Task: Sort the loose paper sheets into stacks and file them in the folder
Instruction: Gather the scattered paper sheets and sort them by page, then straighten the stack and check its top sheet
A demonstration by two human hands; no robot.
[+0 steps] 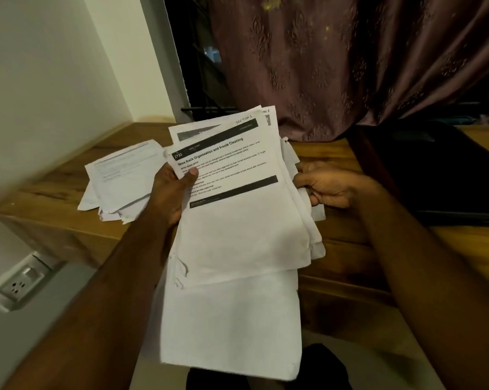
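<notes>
left hand and right hand fingers clamp an uneven paper sheaf above the bench; risk: lower sheets sliding out, since edges are misaligned

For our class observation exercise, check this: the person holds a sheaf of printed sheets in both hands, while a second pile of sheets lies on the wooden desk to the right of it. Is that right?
Not quite. The second pile of sheets lies to the left of the held sheaf, not the right, as the head view shows. The left hand and right hand do both hold it over the wooden desk.

Dim warm light, soft blur, wide-angle edge distortion
</notes>
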